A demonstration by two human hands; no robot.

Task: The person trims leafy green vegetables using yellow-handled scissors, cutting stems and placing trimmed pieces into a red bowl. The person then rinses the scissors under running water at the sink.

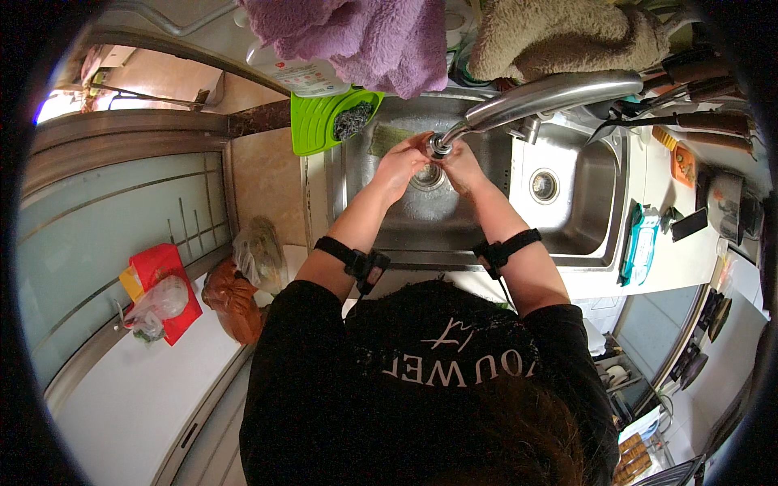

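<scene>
My left hand (398, 167) and my right hand (463, 169) are close together beneath the tip of the curved metal faucet (495, 110). They hover above the left basin of the stainless steel sink (419, 234), over its drain strainer (427, 177). The faucet head covers the space between my fingers, so whether they hold anything cannot be told. Behind my left hand, a greenish cloth or scouring pad (384, 140) lies against the basin's far side. A steel wool scrubber (352, 120) rests in a bright green corner tray (313, 127) at the far left.
Right of the faucet is a second basin (592, 200). A teal wipes pack (639, 243) and a dark phone (689, 225) lie on the right counter. Purple (364, 36) and beige (565, 39) towels hang at the back. Knives and utensils (708, 121) crowd the far right.
</scene>
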